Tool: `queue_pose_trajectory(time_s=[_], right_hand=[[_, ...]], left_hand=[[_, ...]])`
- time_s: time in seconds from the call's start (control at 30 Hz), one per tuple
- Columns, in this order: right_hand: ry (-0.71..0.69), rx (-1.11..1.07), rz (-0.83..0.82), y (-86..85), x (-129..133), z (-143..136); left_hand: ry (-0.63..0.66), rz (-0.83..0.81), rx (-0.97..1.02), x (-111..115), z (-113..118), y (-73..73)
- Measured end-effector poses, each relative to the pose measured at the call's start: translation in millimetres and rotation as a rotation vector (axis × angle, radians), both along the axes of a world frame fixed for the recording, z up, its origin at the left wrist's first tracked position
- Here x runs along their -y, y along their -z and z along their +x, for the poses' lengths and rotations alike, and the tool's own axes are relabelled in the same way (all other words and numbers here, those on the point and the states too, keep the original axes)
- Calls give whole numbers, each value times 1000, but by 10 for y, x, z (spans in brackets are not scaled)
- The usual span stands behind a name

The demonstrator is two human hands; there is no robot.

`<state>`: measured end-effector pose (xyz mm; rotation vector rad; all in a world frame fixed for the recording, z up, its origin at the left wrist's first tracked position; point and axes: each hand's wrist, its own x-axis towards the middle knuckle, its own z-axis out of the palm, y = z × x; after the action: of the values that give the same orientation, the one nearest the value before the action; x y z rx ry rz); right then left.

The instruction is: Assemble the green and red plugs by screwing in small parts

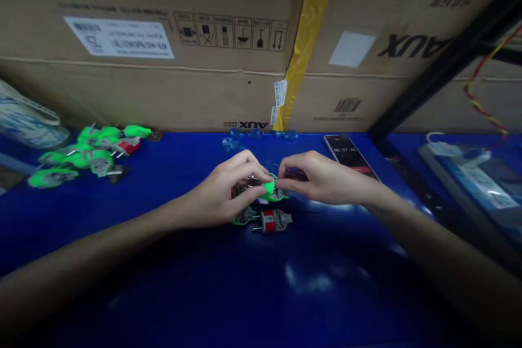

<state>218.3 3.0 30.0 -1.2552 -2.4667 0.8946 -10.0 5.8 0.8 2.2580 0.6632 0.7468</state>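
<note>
My left hand (232,187) pinches a bright green plug piece (269,188) between thumb and fingers, over the middle of the blue surface (183,293). My right hand (308,175) curls in at its right side; I can't tell what those fingers grip. Just nearer me lies a red-and-grey plug (274,221).

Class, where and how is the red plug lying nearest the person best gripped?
Probably by the red band of the plug, pinched across its width, coming from the near side and above. It lies flat, prongs pointing left and tapered end right, near edge exposed; the hands are just beyond it.
</note>
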Motion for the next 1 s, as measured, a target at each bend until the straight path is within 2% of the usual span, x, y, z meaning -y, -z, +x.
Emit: queue_pose_trajectory(time_s=[0.1, 0.23, 0.3, 0.37, 0.47, 0.53, 0.67, 0.8, 1.0], right_hand=[[47, 63, 77, 17, 41, -37], [8, 77, 183, 66, 52, -52], [-49, 25, 215, 86, 34, -35], [-125, -63, 203, 91, 10, -6], [-194, -172, 90, 66, -20, 40], [-194, -174, 31, 40, -29, 59], [-124, -96, 55, 19, -33, 57], [-97, -51, 61, 40, -24, 22], [-145, -19, 156, 64, 3, 3]], left_hand=[[9, 169, -30, 55, 17, -24], [-20, 178, -35, 72, 37, -11], [-60, 76, -3, 55, 37, -8], [-81, -118, 60, 25, 31, -16], [-33, -438, 112, -29, 17, -39], [-13, -521, 115, -56, 11, -46], [-42, -457, 102, -73, 10, -29], [-37, -326, 89, -68, 12, 9], [-37, -212, 57, -59, 12, 53]])
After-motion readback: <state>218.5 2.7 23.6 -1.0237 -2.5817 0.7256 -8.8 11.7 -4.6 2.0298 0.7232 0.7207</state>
